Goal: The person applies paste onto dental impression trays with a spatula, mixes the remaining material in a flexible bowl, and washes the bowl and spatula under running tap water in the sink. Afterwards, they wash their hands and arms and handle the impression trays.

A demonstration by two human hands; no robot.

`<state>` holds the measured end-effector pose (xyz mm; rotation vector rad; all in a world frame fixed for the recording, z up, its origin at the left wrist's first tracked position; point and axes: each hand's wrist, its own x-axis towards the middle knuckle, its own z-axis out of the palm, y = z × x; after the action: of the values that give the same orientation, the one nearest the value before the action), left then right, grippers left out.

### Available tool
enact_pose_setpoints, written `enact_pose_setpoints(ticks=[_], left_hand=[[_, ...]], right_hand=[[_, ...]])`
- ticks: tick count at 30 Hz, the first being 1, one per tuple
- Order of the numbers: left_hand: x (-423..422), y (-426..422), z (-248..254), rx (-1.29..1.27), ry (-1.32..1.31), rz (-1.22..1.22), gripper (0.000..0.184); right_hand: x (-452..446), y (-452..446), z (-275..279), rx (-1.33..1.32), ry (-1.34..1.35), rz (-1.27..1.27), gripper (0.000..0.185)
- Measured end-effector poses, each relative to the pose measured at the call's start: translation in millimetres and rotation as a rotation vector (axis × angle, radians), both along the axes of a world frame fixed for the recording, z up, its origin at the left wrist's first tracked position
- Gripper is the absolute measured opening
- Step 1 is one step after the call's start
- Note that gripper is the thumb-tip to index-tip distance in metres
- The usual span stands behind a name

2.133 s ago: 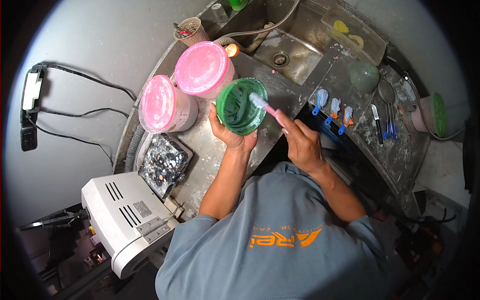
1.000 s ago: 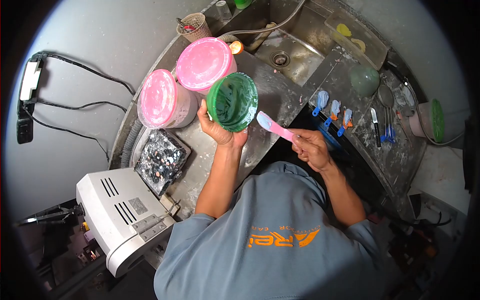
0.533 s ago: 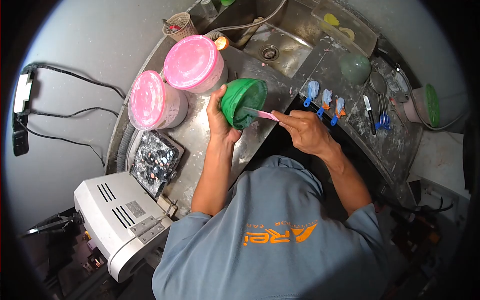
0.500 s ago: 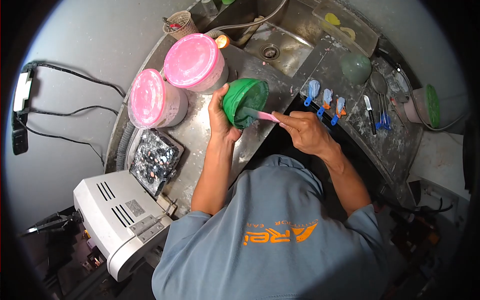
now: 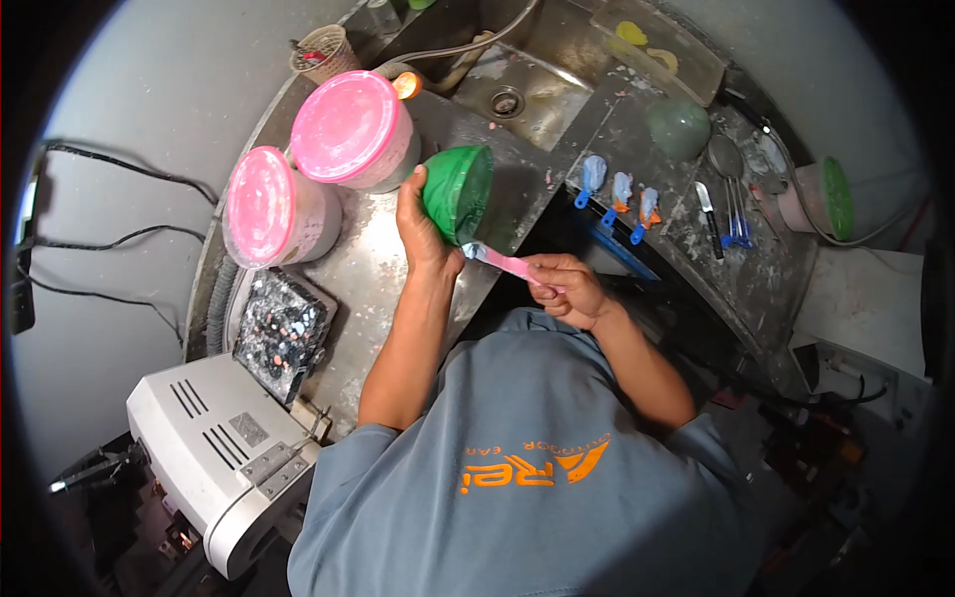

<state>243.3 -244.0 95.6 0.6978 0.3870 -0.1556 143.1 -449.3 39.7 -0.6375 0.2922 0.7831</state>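
Observation:
My left hand (image 5: 423, 234) is wrapped round a green flexible mixing bowl (image 5: 445, 189), tipped on its side with the opening facing right. In my right hand (image 5: 572, 289) is a pink-handled mixing spatula (image 5: 509, 264). Its blade carries pale blue paste and is at the bowl's lower rim; whether it touches the rim I cannot tell. Three blue-handled dental impression trays (image 5: 622, 191) filled with pale blue material lie to the right of the bowl, apart from both hands.
Two pink-lidded tubs (image 5: 348, 124) stand left of the bowl. Behind is a metal sink (image 5: 542, 104) with a hose. A knife (image 5: 709, 219) and blue-handled tools (image 5: 736, 224) lie right. A white machine (image 5: 224, 438) and a speckled black tray (image 5: 284, 328) are at near left.
The spatula has come out of the bowl's inside to its lower rim, and my right hand has lowered towards me. The bowl is turned further onto its side. The whole view has shifted.

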Motion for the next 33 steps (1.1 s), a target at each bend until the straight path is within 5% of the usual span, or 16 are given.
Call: enact_pose_setpoints(ticks=[7, 11, 15, 19, 33], left_hand=[[-1, 4, -12, -0.062, -0.009, 0.048, 0.052], [-9, 13, -19, -0.098, 0.049, 0.036, 0.053], [-17, 17, -26, -0.145, 0.075, 0.031, 0.054], [-25, 22, -29, -0.167, 0.097, 0.021, 0.055], [-27, 33, -32, -0.196, 0.103, 0.030, 0.053]], right_hand=[[-2, -36, 20, 0.084, 0.014, -0.328, 0.022], [9, -58, 24, -0.591, -0.251, -0.682, 0.029], [20, -62, 9, -1.452, -0.656, -0.745, 0.027], [23, -55, -1, -1.963, -0.886, -0.513, 0.031], [18, -50, -9, -1.920, -0.938, -0.568, 0.037]])
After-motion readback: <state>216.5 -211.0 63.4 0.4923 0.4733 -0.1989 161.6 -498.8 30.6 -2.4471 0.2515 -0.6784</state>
